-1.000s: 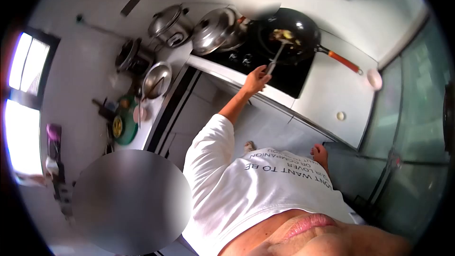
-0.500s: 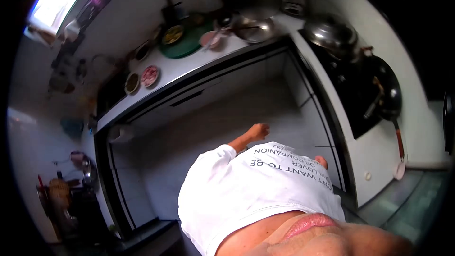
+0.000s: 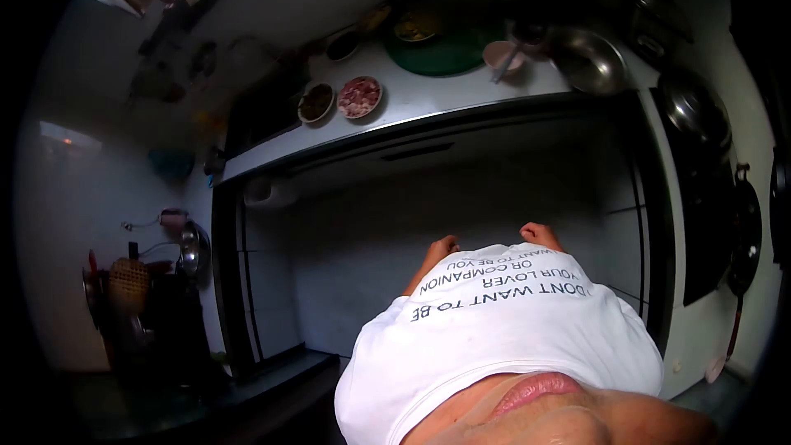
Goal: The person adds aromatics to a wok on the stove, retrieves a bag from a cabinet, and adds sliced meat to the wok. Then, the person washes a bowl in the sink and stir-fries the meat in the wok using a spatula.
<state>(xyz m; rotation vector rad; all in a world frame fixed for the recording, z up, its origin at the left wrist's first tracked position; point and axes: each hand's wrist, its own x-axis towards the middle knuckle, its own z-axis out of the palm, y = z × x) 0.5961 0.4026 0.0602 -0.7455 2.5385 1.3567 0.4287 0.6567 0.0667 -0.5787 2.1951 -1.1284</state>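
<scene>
My left hand [image 3: 445, 245] hangs low in front of my white shirt [image 3: 511, 313], with its fingers curled in. I see no object in it. To its right, beyond the shirt's lower edge, my right hand [image 3: 539, 235] is also curled and seems to hold nothing. Both hands are over the floor, apart from each other and from the counter. Nearest ahead on the counter stand a bowl of cut raw meat [image 3: 359, 96] and a bowl of dark food [image 3: 315, 104].
A green cutting board [image 3: 445, 62], a pink bowl [image 3: 503, 58] and a metal basin [image 3: 592, 62] line the far counter [image 3: 404, 97]. On the right are a lidded pot [image 3: 696, 111] and a wok [image 3: 746, 235]. Utensils and a woven strainer [image 3: 129, 284] stand at left.
My view has swung left, so the counter items sit further right. My left hand has drawn back toward my body, and my right hand has come more fully into view.
</scene>
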